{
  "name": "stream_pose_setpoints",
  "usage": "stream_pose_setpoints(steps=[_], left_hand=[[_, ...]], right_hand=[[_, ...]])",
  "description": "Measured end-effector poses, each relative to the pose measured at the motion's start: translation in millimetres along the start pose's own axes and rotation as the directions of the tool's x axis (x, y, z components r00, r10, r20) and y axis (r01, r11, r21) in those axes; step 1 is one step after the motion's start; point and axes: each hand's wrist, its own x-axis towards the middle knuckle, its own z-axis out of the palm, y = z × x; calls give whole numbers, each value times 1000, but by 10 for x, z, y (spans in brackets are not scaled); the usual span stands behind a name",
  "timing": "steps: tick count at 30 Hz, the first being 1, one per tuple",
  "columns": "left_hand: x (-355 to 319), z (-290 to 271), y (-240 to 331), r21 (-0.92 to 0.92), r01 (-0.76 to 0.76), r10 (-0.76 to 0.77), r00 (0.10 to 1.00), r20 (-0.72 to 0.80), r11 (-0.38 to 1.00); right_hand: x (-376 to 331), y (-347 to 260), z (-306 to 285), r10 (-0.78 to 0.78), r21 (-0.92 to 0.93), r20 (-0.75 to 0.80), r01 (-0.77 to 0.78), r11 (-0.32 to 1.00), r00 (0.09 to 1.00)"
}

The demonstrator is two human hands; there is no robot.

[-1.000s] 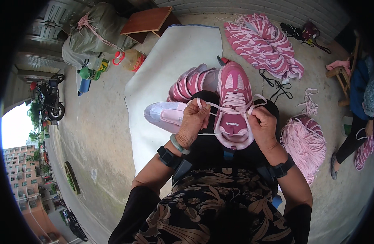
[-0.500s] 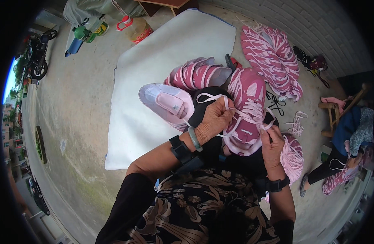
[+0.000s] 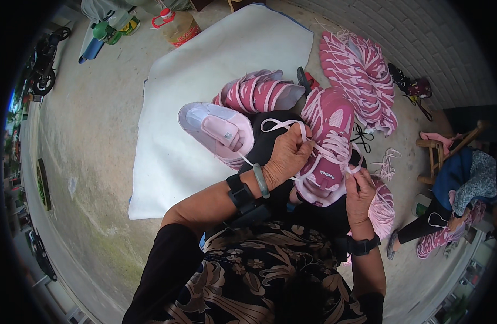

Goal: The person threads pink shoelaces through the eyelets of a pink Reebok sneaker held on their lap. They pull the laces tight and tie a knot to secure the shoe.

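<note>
White mat [image 3: 205,70] on concrete; plastic bottle [image 3: 178,26]; wooden stool [image 3: 437,151]; motorbike [image 3: 46,59] far left.

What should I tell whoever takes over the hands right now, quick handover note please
Left hand: pinching the white lace over the pink sneaker, pulled out in a loop.
Right hand: gripping the other lace end by the sneaker's tongue.
The sneaker rests in the lap; its lower eyelets look laced. A second pink shoe lies on its side beside it, more pink uppers on the white mat.
Done: lace partly threaded. Left: the upper eyelets, as far as can be seen.
</note>
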Motion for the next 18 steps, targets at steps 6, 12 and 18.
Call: stream_pose_setpoints(steps=[6, 12, 18], left_hand=[[6, -6, 76, 178, -160, 160, 987, 14, 971], [-4, -32, 78, 461, -395, 351, 918, 183, 795], [88, -87, 256, -97, 353, -328, 921, 210, 930]], right_hand=[[-7, -5, 16, -5, 26, -13, 5, 1000, 1000], [-34, -13, -17, 21, -52, -20, -22, 998, 1000], [140, -434, -74, -175, -175, -53, 163, 971, 983]])
